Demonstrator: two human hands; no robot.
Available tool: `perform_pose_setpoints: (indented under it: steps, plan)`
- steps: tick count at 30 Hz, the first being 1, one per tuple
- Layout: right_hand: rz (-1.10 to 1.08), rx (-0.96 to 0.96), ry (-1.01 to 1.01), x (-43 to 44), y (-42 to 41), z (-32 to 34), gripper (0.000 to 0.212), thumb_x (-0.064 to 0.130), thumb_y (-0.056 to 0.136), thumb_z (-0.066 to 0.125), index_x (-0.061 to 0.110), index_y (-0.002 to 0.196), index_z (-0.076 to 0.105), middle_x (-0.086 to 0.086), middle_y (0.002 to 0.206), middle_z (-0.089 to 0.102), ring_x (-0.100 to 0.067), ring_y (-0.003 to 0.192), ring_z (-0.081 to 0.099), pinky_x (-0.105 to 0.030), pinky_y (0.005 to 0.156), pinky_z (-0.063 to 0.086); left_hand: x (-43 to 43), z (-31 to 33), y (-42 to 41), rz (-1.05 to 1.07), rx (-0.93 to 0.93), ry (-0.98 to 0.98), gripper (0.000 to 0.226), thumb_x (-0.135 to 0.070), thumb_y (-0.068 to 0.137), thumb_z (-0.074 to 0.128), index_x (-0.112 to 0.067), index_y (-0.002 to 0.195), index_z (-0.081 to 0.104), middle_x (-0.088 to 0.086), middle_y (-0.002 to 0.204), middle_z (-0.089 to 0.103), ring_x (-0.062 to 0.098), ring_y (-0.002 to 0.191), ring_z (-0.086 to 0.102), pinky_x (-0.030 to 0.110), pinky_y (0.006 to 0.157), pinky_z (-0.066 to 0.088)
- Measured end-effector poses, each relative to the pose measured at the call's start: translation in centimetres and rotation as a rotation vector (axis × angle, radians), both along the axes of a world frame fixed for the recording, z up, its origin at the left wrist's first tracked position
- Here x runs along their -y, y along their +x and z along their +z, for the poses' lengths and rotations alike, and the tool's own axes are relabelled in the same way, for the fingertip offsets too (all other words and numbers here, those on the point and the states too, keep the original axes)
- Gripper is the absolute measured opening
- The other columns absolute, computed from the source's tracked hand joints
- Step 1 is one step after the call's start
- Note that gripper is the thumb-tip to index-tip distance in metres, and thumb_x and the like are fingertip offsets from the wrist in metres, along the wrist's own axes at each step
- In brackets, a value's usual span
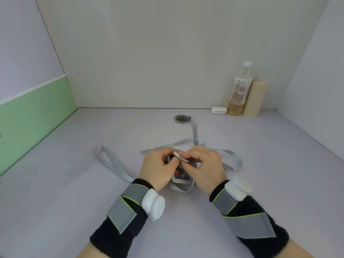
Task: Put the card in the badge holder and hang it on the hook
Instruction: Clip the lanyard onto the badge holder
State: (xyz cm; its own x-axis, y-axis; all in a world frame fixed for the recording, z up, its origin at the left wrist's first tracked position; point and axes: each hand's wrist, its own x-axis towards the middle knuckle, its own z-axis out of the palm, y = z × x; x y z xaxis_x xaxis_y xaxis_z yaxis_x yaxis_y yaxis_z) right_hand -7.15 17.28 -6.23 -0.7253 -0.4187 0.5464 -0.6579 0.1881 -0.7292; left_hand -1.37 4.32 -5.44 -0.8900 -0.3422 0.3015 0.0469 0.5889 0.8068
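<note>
Centrally, working at mid-desk [74, 183], with bare surface lying wide to left and front; walls closing in behind and at both sides. Crowding only the far right corner: bottle [239, 90], cream cylinder [255, 98], small white case [219, 110]. Meeting knuckle to knuckle, left hand [158, 168] and right hand [206, 166], wrists resting low in strapped black braces. Pinching the badge holder [181, 176] top edge between both grips, fingers clamped on it. Showing a coloured card [179, 174] inside. Trailing grey lanyard [115, 164] loops around both hands.
</note>
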Motion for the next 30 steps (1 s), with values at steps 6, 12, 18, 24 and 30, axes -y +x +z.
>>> perform_pose_setpoints:
  steps: [6,12,18,24,30]
  plan:
    - [-0.002,0.022,-0.038,0.2,0.3,0.2,0.011,0.01,0.074,0.075,0.016,0.083,0.077,0.011,0.073,0.064,-0.01,0.073,0.063,-0.021,0.067,0.053,0.3,-0.3,-0.3,0.062,0.005,0.053,0.022,-0.013,0.086,0.057,-0.026,0.088,0.074,-0.014,0.047,0.052,0.003,0.049,0.051,0.008,0.053,0.038]
    - [-0.115,0.122,-0.087,-0.2,-0.1,0.8,0.029,0.012,0.078,0.069,0.039,0.071,0.059,0.016,0.077,0.065,-0.007,0.075,0.063,-0.022,0.069,0.052,0.6,0.2,0.1,-0.029,-0.019,0.123,0.045,-0.001,0.086,0.049,-0.032,0.116,0.062,-0.005,0.072,0.066,0.0,0.055,0.057,0.009,0.059,0.047]
    - [-0.152,0.443,-0.383,-1.0,-1.3,1.3,0.015,0.001,0.086,0.056,0.01,0.077,0.048,-0.015,0.079,0.07,-0.019,0.07,0.072,-0.029,0.068,0.058,1.0,0.2,-0.1,0.05,0.015,0.336,0.037,-0.002,0.09,0.043,-0.024,0.12,0.042,0.01,0.08,0.069,0.028,0.07,0.062,0.032,0.056,0.056]
    - [-0.159,0.55,-0.376,-1.2,-1.8,1.3,0.012,-0.001,0.086,0.058,0.005,0.081,0.049,-0.014,0.072,0.065,-0.008,0.054,0.067,-0.022,0.053,0.055,1.3,0.3,0.1,0.003,-0.059,0.258,0.034,-0.003,0.09,0.046,-0.034,0.095,0.057,0.006,0.073,0.065,0.01,0.055,0.054,0.021,0.051,0.042]
    - [-0.12,0.639,-0.325,-1.4,-1.9,1.4,0.008,0.006,0.084,0.063,0.002,0.087,0.057,-0.01,0.075,0.072,-0.02,0.062,0.072,-0.029,0.059,0.056,0.5,0.2,0.4,-0.078,-0.041,0.122,0.023,-0.02,0.089,0.06,-0.042,0.093,0.067,-0.006,0.082,0.071,0.001,0.065,0.062,0.007,0.06,0.045]
